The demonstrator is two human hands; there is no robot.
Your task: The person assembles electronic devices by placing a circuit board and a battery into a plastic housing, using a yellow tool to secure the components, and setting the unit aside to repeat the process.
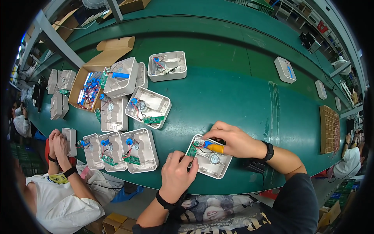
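Observation:
A light grey plastic housing lies open side up on the bench in front of me. Inside are a green circuit board, a round silver part, thin red and black wires, and a yellow cylinder next to a blue-ended part. My left hand is closed at the housing's left wall, fingertips on the circuit board. My right hand reaches in from the right, its thumb at the right end of the yellow cylinder and its index finger stretched over the wires. The undersides of its other fingers are hidden.
Several grey housings with boards and wires stand to my left, some stacked. Behind them is a cardboard box of blue-wrapped parts. A co-worker's hands hold a housing at far left. A brown gridded tray stands at far right.

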